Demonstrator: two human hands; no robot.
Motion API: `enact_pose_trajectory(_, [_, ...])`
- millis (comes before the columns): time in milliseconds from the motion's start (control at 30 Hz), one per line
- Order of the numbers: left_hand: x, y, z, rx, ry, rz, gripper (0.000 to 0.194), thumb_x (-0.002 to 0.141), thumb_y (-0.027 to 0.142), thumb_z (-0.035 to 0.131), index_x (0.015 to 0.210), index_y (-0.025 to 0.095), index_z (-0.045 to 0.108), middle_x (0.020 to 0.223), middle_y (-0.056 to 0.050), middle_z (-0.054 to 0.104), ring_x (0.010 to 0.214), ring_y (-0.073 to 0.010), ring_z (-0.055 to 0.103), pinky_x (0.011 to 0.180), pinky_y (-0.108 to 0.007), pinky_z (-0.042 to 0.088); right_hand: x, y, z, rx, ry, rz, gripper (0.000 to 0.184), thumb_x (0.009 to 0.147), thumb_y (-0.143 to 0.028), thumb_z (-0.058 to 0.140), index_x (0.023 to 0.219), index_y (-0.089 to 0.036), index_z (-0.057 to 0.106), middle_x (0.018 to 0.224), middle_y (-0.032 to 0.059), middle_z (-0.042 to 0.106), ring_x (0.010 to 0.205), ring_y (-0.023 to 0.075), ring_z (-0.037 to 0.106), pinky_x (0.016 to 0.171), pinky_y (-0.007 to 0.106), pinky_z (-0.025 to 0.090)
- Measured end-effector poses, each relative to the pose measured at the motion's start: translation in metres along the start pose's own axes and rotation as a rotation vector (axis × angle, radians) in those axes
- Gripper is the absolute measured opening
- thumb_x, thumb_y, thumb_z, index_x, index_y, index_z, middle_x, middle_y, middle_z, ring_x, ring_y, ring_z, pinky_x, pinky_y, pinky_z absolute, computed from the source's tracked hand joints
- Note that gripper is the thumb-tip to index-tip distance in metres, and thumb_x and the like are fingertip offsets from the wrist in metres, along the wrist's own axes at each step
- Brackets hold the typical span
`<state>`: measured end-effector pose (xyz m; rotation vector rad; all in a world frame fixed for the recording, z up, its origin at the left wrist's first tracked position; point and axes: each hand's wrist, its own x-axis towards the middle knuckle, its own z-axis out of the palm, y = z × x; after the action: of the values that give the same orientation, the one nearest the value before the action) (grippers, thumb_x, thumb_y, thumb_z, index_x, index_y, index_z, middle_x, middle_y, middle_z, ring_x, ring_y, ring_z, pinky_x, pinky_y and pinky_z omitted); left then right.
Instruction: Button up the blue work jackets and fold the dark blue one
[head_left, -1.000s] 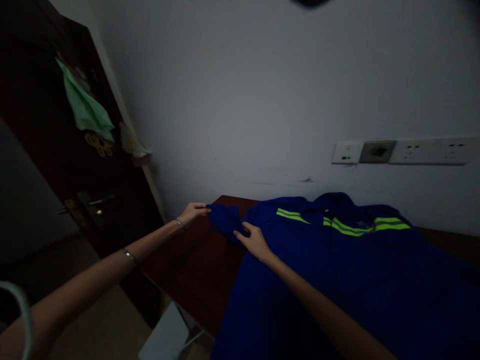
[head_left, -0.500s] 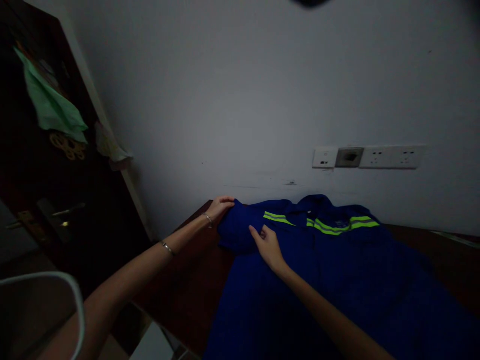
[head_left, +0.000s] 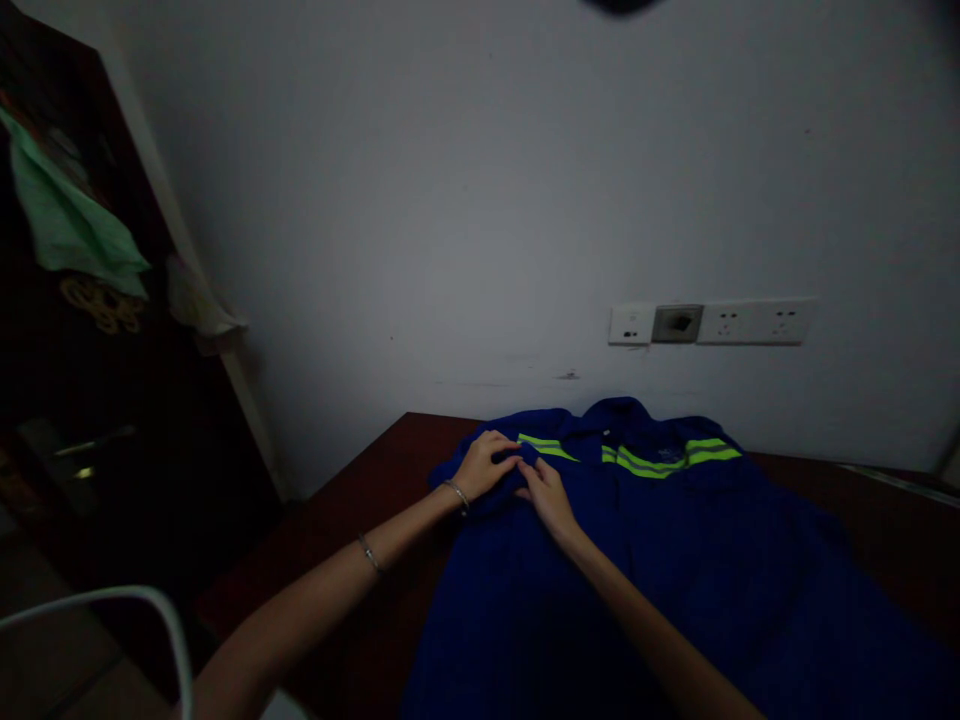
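A dark blue work jacket with yellow-green reflective stripes lies spread on a dark wooden table, collar toward the wall. My left hand rests on the jacket's left shoulder, fingers curled over the folded-in sleeve cloth. My right hand lies right beside it, fingers pressed on the same fold. The two hands nearly touch. Thin bracelets circle my left wrist and forearm.
A white wall with a row of sockets stands behind the table. At the left is a dark door with a green cloth hanging on it. A white curved object shows at the lower left.
My left hand carried the sleeve end from out over the table's left side inward onto the jacket's shoulder. My right hand stayed on the fold. The view swung to the right.
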<state>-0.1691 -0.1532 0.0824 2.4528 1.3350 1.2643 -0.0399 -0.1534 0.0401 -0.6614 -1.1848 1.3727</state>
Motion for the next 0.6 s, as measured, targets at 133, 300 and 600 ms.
enact_pose_trajectory(133, [-0.002,-0.003,0.008,-0.035,0.045,0.012,0.017,0.075,0.019,0.06,0.089,0.018,0.068,0.088,-0.005,0.059,0.086,-0.0158,0.053,0.079,-0.029,0.042,0.002,0.001,-0.005,-0.018,-0.002,0.003,0.03,0.067,-0.038,0.058,0.088,-0.017,0.058,0.08,0.0014,0.061,0.069,0.0134,0.057,0.051,0.021,0.048])
enact_pose_trajectory(300, [-0.004,0.0,0.017,-0.132,0.07,-0.039,0.011,0.072,0.017,0.06,0.079,0.016,0.068,0.079,-0.003,0.058,0.08,-0.0148,0.053,0.074,-0.027,0.042,0.003,0.001,-0.009,-0.081,0.013,0.046,0.026,0.069,-0.037,0.055,0.085,-0.017,0.06,0.079,0.0019,0.061,0.068,0.0137,0.057,0.049,0.019,0.047])
enact_pose_trajectory(600, [0.0,-0.001,0.02,-0.426,0.085,-0.321,0.015,0.066,0.027,0.065,0.067,0.012,0.063,0.066,-0.001,0.059,0.062,-0.0109,0.049,0.061,-0.023,0.038,0.003,-0.01,-0.014,-0.077,-0.009,0.095,0.043,0.075,-0.055,0.046,0.084,-0.016,0.06,0.075,0.005,0.063,0.069,0.0159,0.06,0.048,0.022,0.051])
